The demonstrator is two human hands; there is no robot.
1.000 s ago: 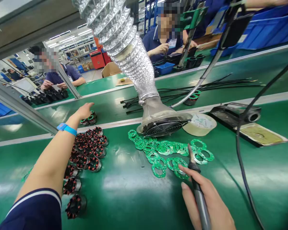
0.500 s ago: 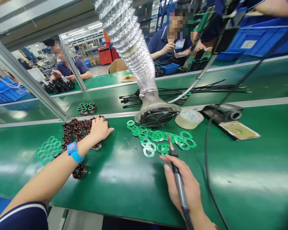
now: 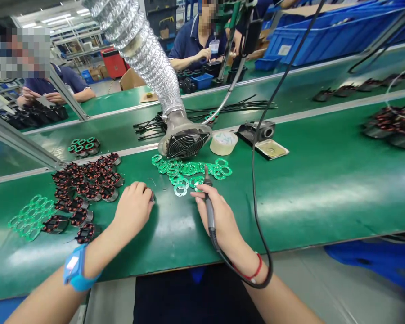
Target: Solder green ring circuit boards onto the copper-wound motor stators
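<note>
**Wound core (image 3: pixel 152 196) and soldering iron (image 3: pixel 209 212) in hand, not yet brought together**

From where I'm standing, this looks like the setting-up of a single piece: a part taken in one hand, the tool at the ready in the other. The left grip (image 3: pixel 134 208) is closed low on the tabletop (image 3: pixel 175 236), fingers curled over what appears to be the core; only its edge peeks out by the fingertips, so I can't tell which way up it sits. The right grip (image 3: pixel 223 221) is closed round the iron's handle like a pen, forefinger laid forward, with the tip pointing away over the spread of green ring boards (image 3: pixel 193 169). Whether the tip touches any of them I can't tell.

To the left of the held core lies the crowd of wound cores (image 3: pixel 91 180), bare on top, while behind them a small group of ringed cores (image 3: pixel 84 146) carries green boards. The extractor fan (image 3: pixel 188 146) hangs just beyond the ring boards.

To my eye, the next move calls for settling the core steady in the open space between the hands and getting a ring board squarely on it, with the hot end kept clear of the left fingers.
</note>
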